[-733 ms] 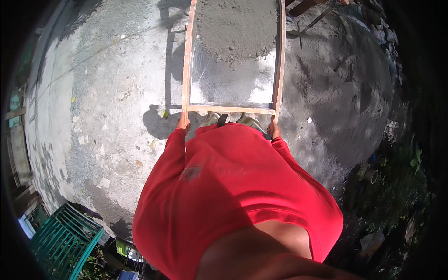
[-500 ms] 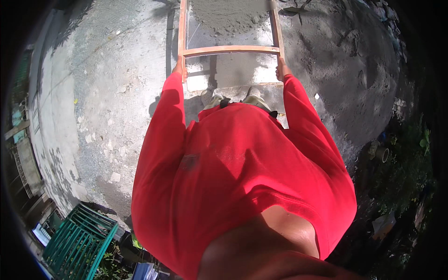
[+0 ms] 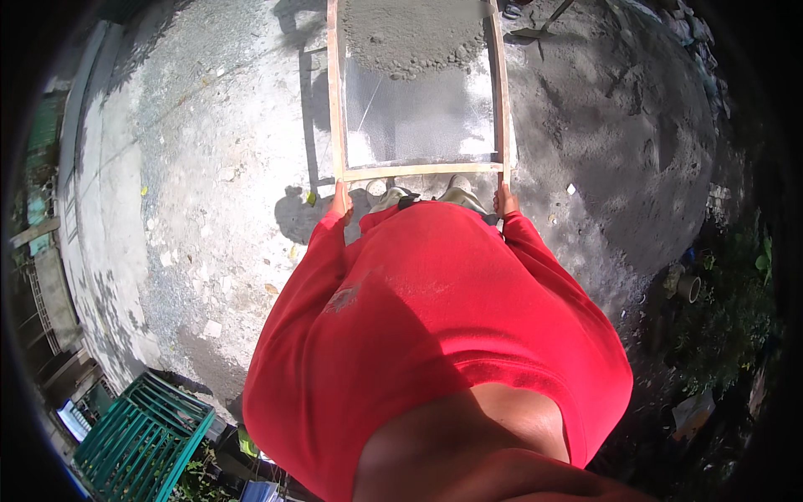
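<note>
A long wooden-framed sand screen [image 3: 424, 171] with fine mesh [image 3: 418, 125] stretches away in front of me. On its far part lies a heap of damp-looking grey sand [image 3: 410, 33], with small lumps along the near edge. My left hand [image 3: 341, 202] is wrapped round the frame's left handle end, just below the near crossbar. At the right handle end, my right hand [image 3: 505, 201] grips in the same way. Both arms are bent, and the near crossbar is close to my body, above my shoes [image 3: 459, 186].
A broad grey sand pile [image 3: 602, 142] spreads to the right. Rough pale ground [image 3: 209, 167] with small stones lies to the left. Green metal bars [image 3: 142, 435] stand at the lower left; plants [image 3: 728, 318] and a pot [image 3: 687, 289] are on the right. Another person's foot [image 3: 512, 10] shows at the far end.
Both hands have drawn the sand screen toward my body, and the sand on it has come nearer too. More of the bare mesh shows. A foot has come into view at the far end.
</note>
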